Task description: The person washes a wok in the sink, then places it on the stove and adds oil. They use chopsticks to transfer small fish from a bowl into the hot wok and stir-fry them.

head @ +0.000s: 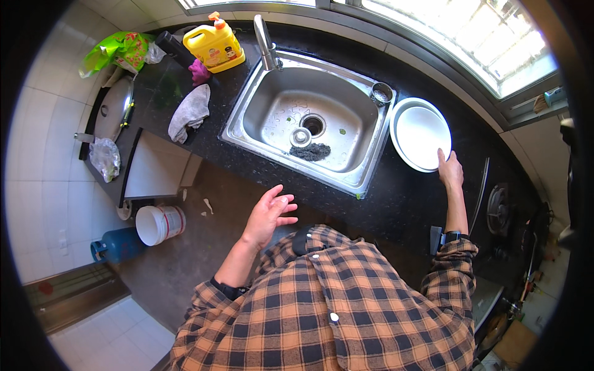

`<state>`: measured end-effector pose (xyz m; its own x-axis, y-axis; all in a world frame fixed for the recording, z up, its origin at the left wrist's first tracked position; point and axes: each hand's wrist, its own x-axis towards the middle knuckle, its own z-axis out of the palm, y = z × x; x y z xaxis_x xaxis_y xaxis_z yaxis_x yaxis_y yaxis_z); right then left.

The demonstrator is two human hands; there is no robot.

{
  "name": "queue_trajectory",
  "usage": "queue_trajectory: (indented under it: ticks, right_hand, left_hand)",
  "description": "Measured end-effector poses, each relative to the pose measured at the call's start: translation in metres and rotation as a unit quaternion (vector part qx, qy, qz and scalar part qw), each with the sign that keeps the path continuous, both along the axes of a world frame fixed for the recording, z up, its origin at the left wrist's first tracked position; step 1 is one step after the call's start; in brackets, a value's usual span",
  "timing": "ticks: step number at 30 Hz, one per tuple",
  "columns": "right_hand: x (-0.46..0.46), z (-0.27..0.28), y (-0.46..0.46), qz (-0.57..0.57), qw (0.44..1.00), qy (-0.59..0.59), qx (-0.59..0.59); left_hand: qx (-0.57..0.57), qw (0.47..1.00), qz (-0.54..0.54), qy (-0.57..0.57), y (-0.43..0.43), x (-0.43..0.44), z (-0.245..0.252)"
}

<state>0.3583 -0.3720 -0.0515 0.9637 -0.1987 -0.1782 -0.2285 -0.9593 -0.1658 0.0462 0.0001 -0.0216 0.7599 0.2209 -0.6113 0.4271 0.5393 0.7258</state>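
My right hand grips the near right rim of a round white basin, thumb on the inside. The basin is on the dark counter, right of the stainless steel sink. My left hand is raised in front of my body, short of the counter edge, fingers apart and holding nothing. In the sink bowl lie a metal drain strainer, a dark scouring pad and bits of green leaf. Beside the strainer the drain hole is uncovered.
A faucet rises behind the sink. Left of it stand a yellow detergent jug, a purple cloth and a grey rag. A gas burner is at far right. A white bucket and blue gas cylinder occupy the floor.
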Motion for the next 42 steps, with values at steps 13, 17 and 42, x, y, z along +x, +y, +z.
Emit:
queue_trajectory:
  ticks: [13, 17, 42]
  right_hand:
    - [-0.023, 0.025, 0.18, 0.194, 0.935, -0.24, 0.175]
    - [0.0, -0.017, 0.225, 0.184, 0.96, -0.165, 0.135]
    - [0.016, -0.197, 0.34, 0.452, 0.89, -0.046, 0.044]
  left_hand:
    - [0.002, 0.999, -0.018, 0.027, 0.168, -0.022, -0.022]
    - [0.027, 0.999, 0.005, 0.039, 0.216, -0.04, -0.021]
    - [0.066, 0.97, 0.17, 0.162, 0.237, -0.056, -0.012]
